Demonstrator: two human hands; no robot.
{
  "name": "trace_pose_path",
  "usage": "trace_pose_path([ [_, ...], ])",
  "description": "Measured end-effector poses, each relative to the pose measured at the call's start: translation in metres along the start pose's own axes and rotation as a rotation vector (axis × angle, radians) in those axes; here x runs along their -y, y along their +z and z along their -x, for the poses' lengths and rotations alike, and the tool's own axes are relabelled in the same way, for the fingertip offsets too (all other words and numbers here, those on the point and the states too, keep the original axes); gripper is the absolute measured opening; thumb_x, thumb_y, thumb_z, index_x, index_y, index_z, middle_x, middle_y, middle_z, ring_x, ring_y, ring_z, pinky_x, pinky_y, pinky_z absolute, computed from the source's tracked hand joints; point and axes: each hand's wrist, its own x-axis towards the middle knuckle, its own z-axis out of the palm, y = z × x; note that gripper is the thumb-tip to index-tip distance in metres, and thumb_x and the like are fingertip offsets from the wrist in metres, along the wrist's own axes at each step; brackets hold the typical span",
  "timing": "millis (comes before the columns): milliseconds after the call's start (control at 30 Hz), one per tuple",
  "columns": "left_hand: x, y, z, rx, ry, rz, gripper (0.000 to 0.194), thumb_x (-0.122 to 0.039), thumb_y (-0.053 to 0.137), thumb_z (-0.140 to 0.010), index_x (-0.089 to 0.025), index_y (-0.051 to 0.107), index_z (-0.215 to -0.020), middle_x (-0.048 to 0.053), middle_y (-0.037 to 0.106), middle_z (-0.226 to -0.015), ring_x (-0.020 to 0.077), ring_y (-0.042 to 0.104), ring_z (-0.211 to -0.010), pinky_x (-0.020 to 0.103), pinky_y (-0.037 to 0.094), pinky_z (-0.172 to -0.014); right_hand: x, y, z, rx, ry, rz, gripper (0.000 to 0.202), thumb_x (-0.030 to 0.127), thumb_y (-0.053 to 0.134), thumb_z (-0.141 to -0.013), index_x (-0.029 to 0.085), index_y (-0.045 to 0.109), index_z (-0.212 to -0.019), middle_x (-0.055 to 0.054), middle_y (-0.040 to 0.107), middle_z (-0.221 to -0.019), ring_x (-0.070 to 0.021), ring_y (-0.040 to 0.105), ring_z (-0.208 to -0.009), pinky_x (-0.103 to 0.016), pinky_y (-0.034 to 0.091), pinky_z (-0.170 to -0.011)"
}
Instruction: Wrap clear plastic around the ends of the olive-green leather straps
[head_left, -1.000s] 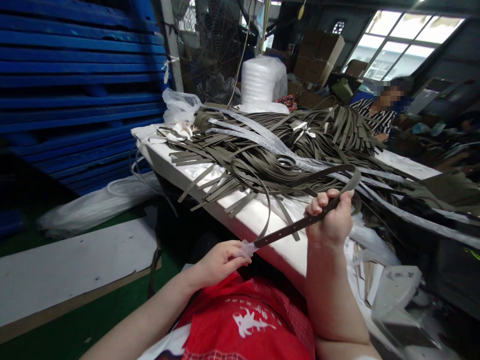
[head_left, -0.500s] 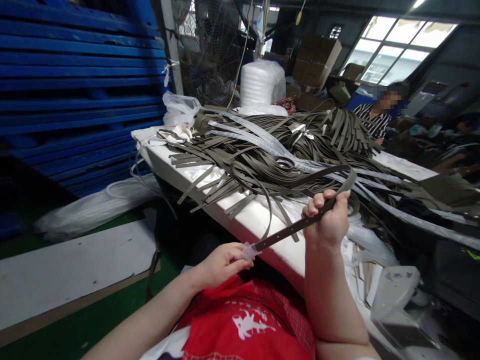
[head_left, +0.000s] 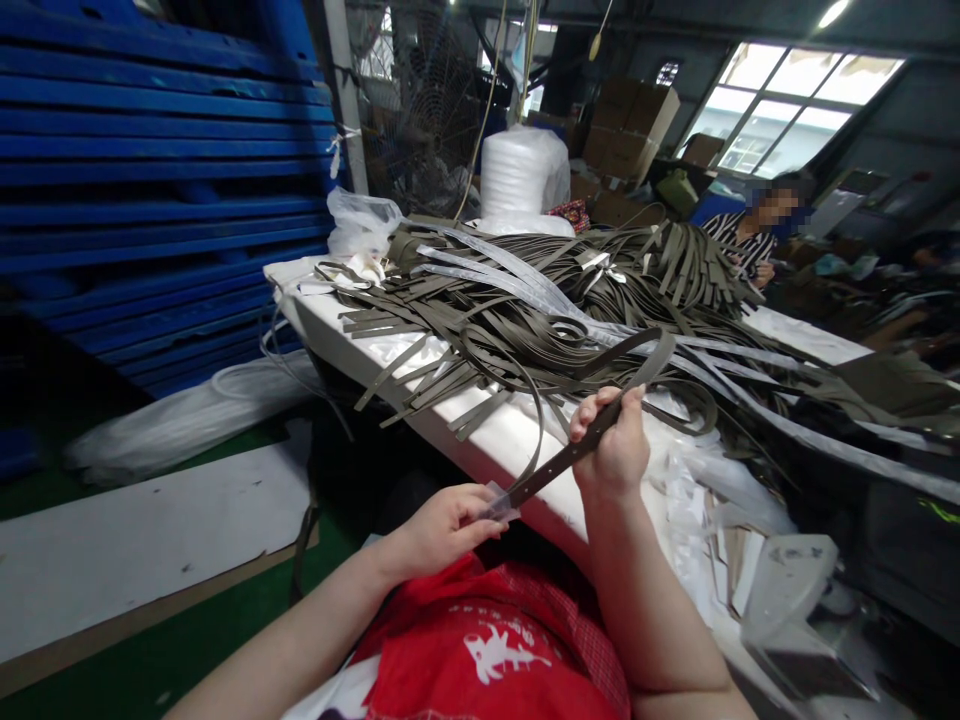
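Observation:
A dark olive strap [head_left: 551,468] with a row of small holes runs between my hands, sloping up to the right. My left hand [head_left: 459,522] is closed near my lap, pinching a small piece of clear plastic [head_left: 498,500] around the strap's lower end. Higher up, over the table's front edge, my right hand [head_left: 613,440] has its fingers wrapped round the same strap. From there the strap loops back toward a large heap of similar straps [head_left: 510,330] on the white table [head_left: 480,455]. Long clear plastic strips [head_left: 517,275] lie across the heap.
Blue pallets [head_left: 165,190] are stacked at the left. A white foam roll [head_left: 523,175] stands behind the heap, near a large fan [head_left: 431,110]. A person in a striped top [head_left: 739,240] sits at the far right. Plastic-wrapped material [head_left: 202,405] lies on the floor.
My right hand has moved left and slightly down along the strap, closer to my left hand. The strap's upper loop has shifted left with it. My left hand stays nearly in place.

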Motion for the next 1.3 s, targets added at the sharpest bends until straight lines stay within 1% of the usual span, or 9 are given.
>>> trace_pose_path([
  [133, 0.001, 0.0, 0.001, -0.026, -0.009, -0.007, 0.04, -0.039, 0.045, -0.099, -0.012, 0.073, -0.091, 0.009, 0.067, -0.096, 0.0175, 0.062, -0.091, 0.026, 0.049, -0.086, -0.022, -0.003, 0.005, 0.021, -0.047, 0.088, 0.049, 0.063, 0.049, -0.09, 0.017, 0.061, -0.077, -0.002, 0.066, -0.066, -0.0132, 0.064, -0.064, -0.027, 0.052, -0.066],
  [233, 0.005, -0.001, 0.002, -0.045, -0.021, 0.015, 0.047, -0.042, 0.036, -0.102, -0.012, 0.072, -0.096, 0.01, 0.066, -0.099, 0.0174, 0.062, -0.092, 0.027, 0.049, -0.086, -0.038, -0.008, 0.008, 0.047, -0.105, 0.165, 0.052, 0.062, 0.045, -0.091, 0.016, 0.069, -0.089, -0.007, 0.072, -0.087, -0.0156, 0.067, -0.087, -0.033, 0.05, -0.089],
  [433, 0.012, -0.001, 0.005, -0.081, -0.054, 0.103, 0.053, -0.049, 0.034, -0.102, -0.012, 0.071, -0.101, 0.011, 0.065, -0.105, 0.0182, 0.062, -0.092, 0.028, 0.051, -0.085, -0.05, -0.018, 0.01, 0.097, -0.094, 0.24, 0.055, 0.06, 0.04, -0.093, 0.016, 0.072, -0.098, -0.009, 0.073, -0.1, -0.0182, 0.066, -0.1, -0.036, 0.044, -0.099],
  [633, 0.01, -0.002, 0.0, -0.037, -0.049, 0.162, 0.051, -0.048, 0.036, -0.101, -0.011, 0.071, -0.1, 0.01, 0.065, -0.1, 0.0174, 0.062, -0.087, 0.028, 0.051, -0.081, -0.039, -0.019, 0.009, -0.03, -0.095, 0.291, 0.064, 0.056, 0.036, -0.097, 0.016, 0.066, -0.056, -0.005, 0.068, -0.066, -0.0142, 0.065, -0.075, -0.028, 0.048, -0.084],
  [733, 0.013, -0.003, -0.001, -0.052, -0.051, 0.19, 0.051, -0.049, 0.037, -0.101, -0.011, 0.071, -0.1, 0.01, 0.065, -0.1, 0.0175, 0.062, -0.087, 0.028, 0.051, -0.081, -0.032, -0.02, 0.014, 0.043, -0.088, 0.424, 0.063, 0.062, 0.041, -0.093, 0.015, 0.072, -0.065, -0.005, 0.066, -0.062, -0.012, 0.06, -0.059, -0.024, 0.047, -0.061],
  [867, 0.019, -0.003, -0.001, -0.106, -0.078, 0.179, 0.054, -0.053, 0.036, -0.1, -0.011, 0.07, -0.103, 0.01, 0.066, -0.099, 0.0181, 0.062, -0.088, 0.029, 0.051, -0.081, -0.026, -0.022, 0.023, 0.21, -0.017, 0.518, 0.06, 0.064, 0.047, -0.09, 0.013, 0.074, -0.074, -0.004, 0.063, -0.056, -0.0088, 0.049, -0.042, -0.02, 0.034, -0.039],
  [967, 0.018, -0.004, -0.002, -0.093, -0.084, 0.17, 0.054, -0.051, 0.034, -0.101, -0.011, 0.07, -0.103, 0.01, 0.066, -0.098, 0.0179, 0.062, -0.087, 0.029, 0.051, -0.08, -0.024, -0.024, 0.025, 0.164, 0.02, 0.452, 0.063, 0.067, 0.047, -0.088, 0.012, 0.073, -0.074, -0.005, 0.065, -0.056, -0.0077, 0.047, -0.036, -0.019, 0.034, -0.034],
  [1067, 0.011, -0.004, -0.003, 0.023, -0.047, 0.117, 0.052, -0.047, 0.033, -0.102, -0.011, 0.07, -0.103, 0.01, 0.066, -0.101, 0.0181, 0.062, -0.09, 0.028, 0.05, -0.084, -0.022, -0.025, 0.021, 0.108, 0.061, 0.389, 0.064, 0.071, 0.05, -0.084, 0.012, 0.071, -0.073, -0.006, 0.066, -0.056, -0.0086, 0.048, -0.034, -0.019, 0.035, -0.031],
  [1300, 0.004, 0.002, -0.006, 0.166, 0.022, 0.019, 0.051, -0.042, 0.029, -0.103, -0.012, 0.07, -0.105, 0.011, 0.066, -0.109, 0.0186, 0.062, -0.1, 0.028, 0.047, -0.096, -0.02, -0.032, 0.013, 0.218, 0.1, 0.449, 0.068, 0.075, 0.047, -0.084, 0.012, 0.07, -0.07, -0.006, 0.065, -0.053, -0.0113, 0.053, -0.035, -0.021, 0.042, -0.034],
])
